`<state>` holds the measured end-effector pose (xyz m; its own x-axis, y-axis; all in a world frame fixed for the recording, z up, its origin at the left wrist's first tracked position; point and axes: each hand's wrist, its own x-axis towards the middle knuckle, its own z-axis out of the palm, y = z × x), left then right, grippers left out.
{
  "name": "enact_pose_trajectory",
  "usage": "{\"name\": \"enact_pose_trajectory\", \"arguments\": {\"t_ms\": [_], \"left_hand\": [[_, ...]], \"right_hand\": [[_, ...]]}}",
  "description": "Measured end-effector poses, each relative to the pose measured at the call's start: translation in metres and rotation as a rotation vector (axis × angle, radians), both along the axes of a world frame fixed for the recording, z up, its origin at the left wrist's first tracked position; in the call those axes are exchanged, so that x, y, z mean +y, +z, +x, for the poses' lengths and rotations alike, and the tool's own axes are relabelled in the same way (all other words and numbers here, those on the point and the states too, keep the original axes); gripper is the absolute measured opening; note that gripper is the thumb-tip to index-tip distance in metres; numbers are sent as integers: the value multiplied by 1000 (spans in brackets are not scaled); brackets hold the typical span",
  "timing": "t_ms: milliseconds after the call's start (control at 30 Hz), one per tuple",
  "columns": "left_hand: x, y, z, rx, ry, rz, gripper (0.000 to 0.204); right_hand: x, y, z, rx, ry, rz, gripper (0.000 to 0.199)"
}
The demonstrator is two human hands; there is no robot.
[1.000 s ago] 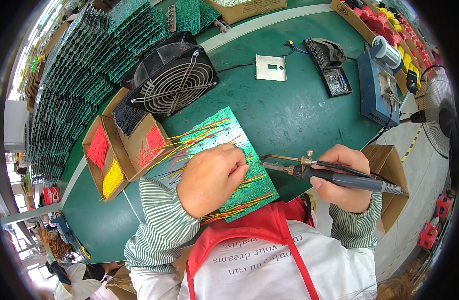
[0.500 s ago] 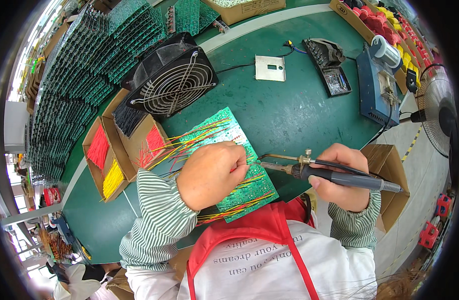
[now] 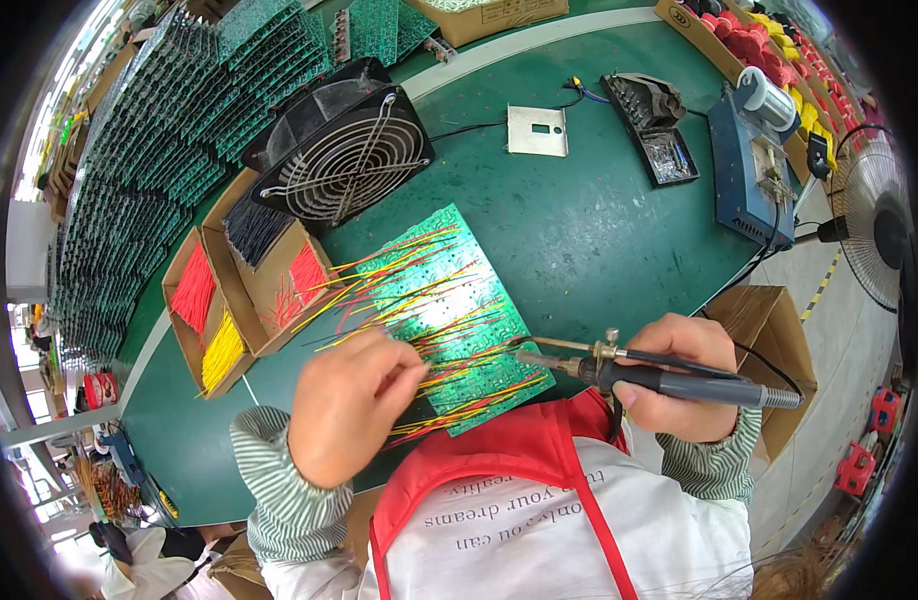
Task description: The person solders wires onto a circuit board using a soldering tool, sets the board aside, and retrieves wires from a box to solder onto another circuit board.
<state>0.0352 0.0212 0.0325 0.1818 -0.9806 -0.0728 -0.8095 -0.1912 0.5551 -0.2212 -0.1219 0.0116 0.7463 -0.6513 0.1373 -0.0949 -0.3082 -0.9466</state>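
Observation:
A green circuit board (image 3: 457, 290) lies on the bench in front of me, with red, yellow and black wires (image 3: 409, 262) running across it and out past its left edge. At that edge is my left hand (image 3: 344, 405), thumb and fingers closed in a pinch beside the wires; whatever lies between the fingertips is too hidden to make out. My right hand (image 3: 684, 375) grips a soldering iron (image 3: 669, 380) with a thin solder-feed tube along it. The iron's tip points left, close over the board's right part.
Left of the board, a cardboard tray (image 3: 241, 325) holds red, yellow and black wires. Behind it stands a black fan (image 3: 354, 165) with a wire guard. A metal plate (image 3: 539, 131), a black parts box (image 3: 654, 135) and a blue solder feeder (image 3: 744, 175) sit farther back. Stacked boards (image 3: 144, 170) rise far left.
My left hand has drawn back left and toward me from the board's middle, uncovering the wires there. The iron's tip has dropped slightly toward me; my right hand keeps its grip.

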Motion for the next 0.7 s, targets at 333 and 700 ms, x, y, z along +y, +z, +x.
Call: {"name": "enact_pose_trajectory", "arguments": {"t_ms": [333, 700], "left_hand": [[34, -27, -12, 246, 137, 64, 8], [37, -33, -14, 217, 109, 11, 10]], "right_hand": [[25, 0, 32, -40, 180, 58, 15], [30, -3, 39, 5, 195, 121, 15]]}}
